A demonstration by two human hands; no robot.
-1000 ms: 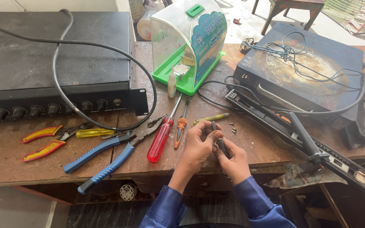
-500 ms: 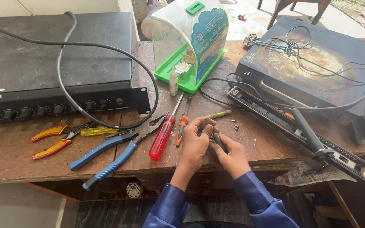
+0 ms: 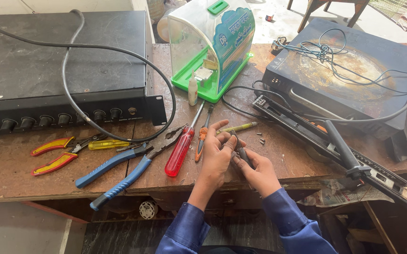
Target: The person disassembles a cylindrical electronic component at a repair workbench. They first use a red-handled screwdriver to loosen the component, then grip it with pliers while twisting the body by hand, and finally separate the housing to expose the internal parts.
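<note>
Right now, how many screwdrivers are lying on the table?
3. A big red-handled screwdriver lies left of the hands, a thin orange-handled one right beside it, and a yellowish one just beyond the fingers. Others may be hidden under the hands.

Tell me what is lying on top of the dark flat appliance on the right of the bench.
A tangle of thin dark wires lies across the flat appliance, over a rusty stained patch. A thicker black cable crosses its front edge. Whatever is under the appliance is hidden.
</note>
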